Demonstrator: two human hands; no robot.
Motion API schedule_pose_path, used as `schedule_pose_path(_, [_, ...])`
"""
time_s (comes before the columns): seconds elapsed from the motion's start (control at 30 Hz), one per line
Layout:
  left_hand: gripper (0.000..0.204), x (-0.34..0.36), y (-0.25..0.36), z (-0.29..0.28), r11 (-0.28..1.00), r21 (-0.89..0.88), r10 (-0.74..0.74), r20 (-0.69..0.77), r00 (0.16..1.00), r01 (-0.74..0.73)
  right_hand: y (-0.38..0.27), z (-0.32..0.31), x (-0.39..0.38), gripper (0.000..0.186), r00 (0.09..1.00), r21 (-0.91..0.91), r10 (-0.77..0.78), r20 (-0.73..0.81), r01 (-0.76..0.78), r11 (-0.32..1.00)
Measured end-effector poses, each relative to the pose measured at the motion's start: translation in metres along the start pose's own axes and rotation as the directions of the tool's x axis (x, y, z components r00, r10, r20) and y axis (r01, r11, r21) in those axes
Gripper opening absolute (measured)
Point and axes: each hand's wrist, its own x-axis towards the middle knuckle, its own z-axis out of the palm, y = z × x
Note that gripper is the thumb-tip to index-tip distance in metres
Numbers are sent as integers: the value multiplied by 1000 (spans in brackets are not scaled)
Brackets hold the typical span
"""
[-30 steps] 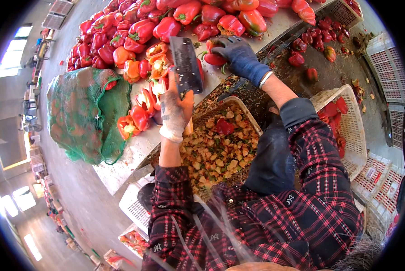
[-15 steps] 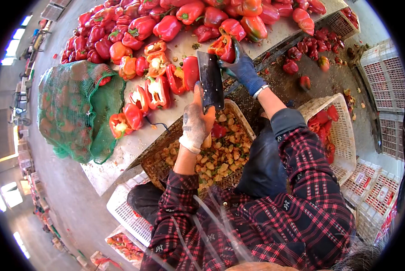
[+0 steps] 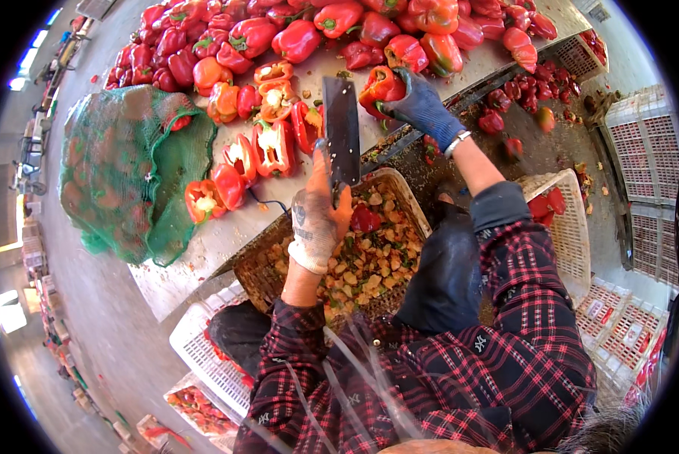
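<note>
In my gloved left hand (image 3: 315, 227) is a dark, broad-bladed cleaver (image 3: 341, 129), its handle hidden by the fingers. The blade points away from me over the near edge of the table. My right hand (image 3: 424, 110), in a blue glove, grips a red bell pepper (image 3: 378, 89) just right of the blade, apart from it. Left of the cleaver lie several cut pepper halves (image 3: 273, 147), some with pale cores and seeds showing. Behind them rises a large heap of whole red peppers (image 3: 294, 41).
Below the table edge stands a crate of pepper cores and scraps (image 3: 373, 261). A green mesh sack of peppers (image 3: 127, 174) lies at the left. White crates (image 3: 646, 136) stand at the right, and another crate (image 3: 574, 234) holds red pieces. Loose peppers (image 3: 498, 113) lie on the floor.
The cleaver has shifted slightly left. My right hand has moved right and down with the pepper, widening the gap from the blade. The view has shifted a little.
</note>
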Motion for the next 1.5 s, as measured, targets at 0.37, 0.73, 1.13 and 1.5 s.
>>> schedule_pose_path(0.37, [77,19,14,20,767,612,78,206,975,-191,-8,-11,-5,69,989,-231,-65,131,94,968])
schedule_pose_path(0.73, [72,47,50,26,699,687,-58,330,942,-198,1,-13,4,55,973,-52,-163,165,174,983])
schedule_pose_path(1.13, [66,47,59,37,723,677,-132,336,932,-141,-17,-21,-10,64,980,-131,-115,164,137,982])
schedule_pose_path(1.5, [36,100,30,40,795,603,-148,288,946,-60,-8,-2,-15,58,973,-181,-187,138,210,961])
